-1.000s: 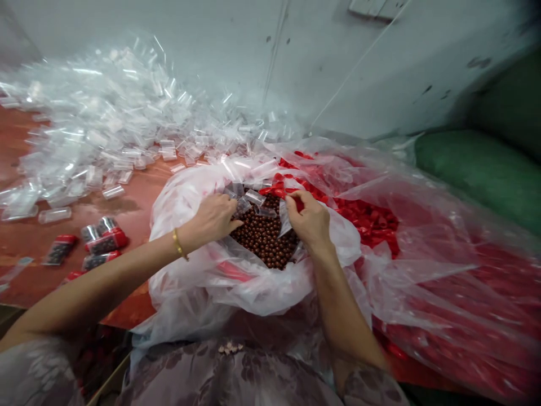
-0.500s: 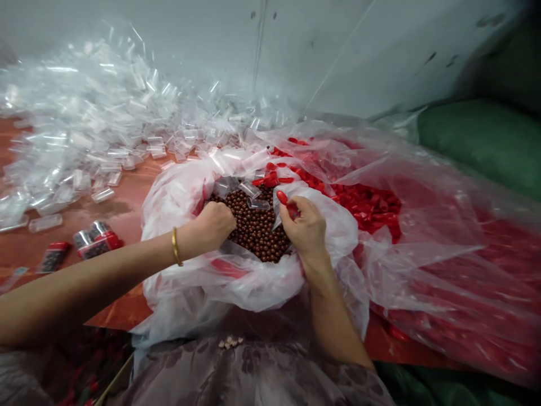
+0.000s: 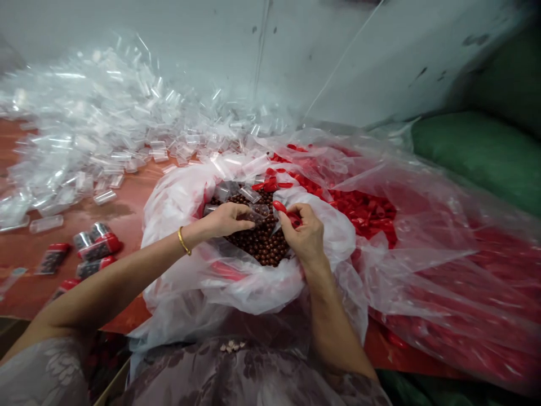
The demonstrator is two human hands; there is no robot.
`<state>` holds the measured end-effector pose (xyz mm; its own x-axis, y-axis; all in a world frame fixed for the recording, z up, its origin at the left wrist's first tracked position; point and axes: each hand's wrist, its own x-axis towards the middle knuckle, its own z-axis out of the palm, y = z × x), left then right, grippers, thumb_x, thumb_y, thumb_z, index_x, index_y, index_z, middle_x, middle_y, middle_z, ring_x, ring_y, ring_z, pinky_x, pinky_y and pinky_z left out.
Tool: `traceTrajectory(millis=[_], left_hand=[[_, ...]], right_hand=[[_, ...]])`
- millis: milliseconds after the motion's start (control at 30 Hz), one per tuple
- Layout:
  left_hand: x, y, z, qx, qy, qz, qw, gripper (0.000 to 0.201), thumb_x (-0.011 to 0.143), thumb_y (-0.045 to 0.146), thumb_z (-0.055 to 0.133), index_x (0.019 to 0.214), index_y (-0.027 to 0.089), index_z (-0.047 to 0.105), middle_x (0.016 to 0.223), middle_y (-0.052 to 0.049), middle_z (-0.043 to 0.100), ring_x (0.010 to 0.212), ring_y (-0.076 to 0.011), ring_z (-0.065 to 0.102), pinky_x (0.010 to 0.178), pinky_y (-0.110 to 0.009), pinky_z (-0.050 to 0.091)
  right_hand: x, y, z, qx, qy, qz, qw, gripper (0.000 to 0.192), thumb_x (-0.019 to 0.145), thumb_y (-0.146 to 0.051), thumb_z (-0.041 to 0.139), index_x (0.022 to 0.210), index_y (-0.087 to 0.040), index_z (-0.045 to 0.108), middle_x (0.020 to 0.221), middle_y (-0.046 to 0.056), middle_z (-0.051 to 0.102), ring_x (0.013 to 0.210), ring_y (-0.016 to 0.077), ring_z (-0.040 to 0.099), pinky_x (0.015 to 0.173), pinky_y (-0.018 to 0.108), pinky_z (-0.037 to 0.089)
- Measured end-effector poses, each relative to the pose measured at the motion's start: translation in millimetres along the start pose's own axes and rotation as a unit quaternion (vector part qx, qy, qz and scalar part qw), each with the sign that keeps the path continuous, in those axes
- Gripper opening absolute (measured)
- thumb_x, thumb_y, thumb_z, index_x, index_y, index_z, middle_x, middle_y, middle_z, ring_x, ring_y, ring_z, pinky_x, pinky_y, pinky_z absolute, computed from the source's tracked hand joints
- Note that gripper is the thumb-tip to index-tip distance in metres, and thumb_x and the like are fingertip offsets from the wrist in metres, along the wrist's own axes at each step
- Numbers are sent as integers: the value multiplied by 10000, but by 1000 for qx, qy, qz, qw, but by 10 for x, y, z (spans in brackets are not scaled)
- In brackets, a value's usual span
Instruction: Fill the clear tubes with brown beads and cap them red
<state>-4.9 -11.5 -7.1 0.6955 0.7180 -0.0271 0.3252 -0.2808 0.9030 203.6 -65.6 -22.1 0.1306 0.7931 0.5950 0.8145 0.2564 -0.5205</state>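
My left hand (image 3: 228,220) is closed at the thumb and fingers around a clear plastic tube (image 3: 257,214), just above the brown balls (image 3: 264,245). These small, round, shiny balls fill an opened white plastic bag (image 3: 253,293). On the bag's right side, my right hand (image 3: 306,234) is closed on red plastic caps (image 3: 295,219); one rounded red end sticks out past the thumb. Other clear tubes (image 3: 250,194) and a few red pieces (image 3: 270,181) rest on the balls at the far side.
A large heap of clear tubes (image 3: 105,113) covers the back left of the orange table (image 3: 127,211). Several filled tubes with red caps (image 3: 99,242) lie at left. To the right spreads a clear bag of red caps (image 3: 367,214), with a green sack (image 3: 473,152) behind.
My left hand has reached forward and right and taken hold of a clear tube. More filled tubes show at left. My right hand has barely moved, still with the red caps.
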Motion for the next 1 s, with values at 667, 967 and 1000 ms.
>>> traceTrajectory(millis=[667,967,1000], left_hand=[[-332,-34,107,-388,-56,-7,920,468,723,538,723,879,144,525,757,-32,661,664,-117,630,666,-257,507],[-306,-71,187,-300,3,27,954,502,742,618,642,843,161,459,700,24,548,564,-76,519,561,-231,460],[-311,-71,194,-279,12,32,960,486,757,612,626,835,165,455,692,31,530,556,-75,505,548,-230,449]], right_hand=[[198,-464,22,377,-164,163,897,113,755,-303,581,782,-235,495,516,-90,408,425,90,399,442,231,411],[94,-381,73,304,-260,84,913,361,913,-436,420,1129,-230,623,720,-9,622,587,139,571,547,276,506],[65,-382,84,276,-251,59,926,370,924,-424,424,1167,-234,628,855,18,686,734,164,640,667,307,546]])
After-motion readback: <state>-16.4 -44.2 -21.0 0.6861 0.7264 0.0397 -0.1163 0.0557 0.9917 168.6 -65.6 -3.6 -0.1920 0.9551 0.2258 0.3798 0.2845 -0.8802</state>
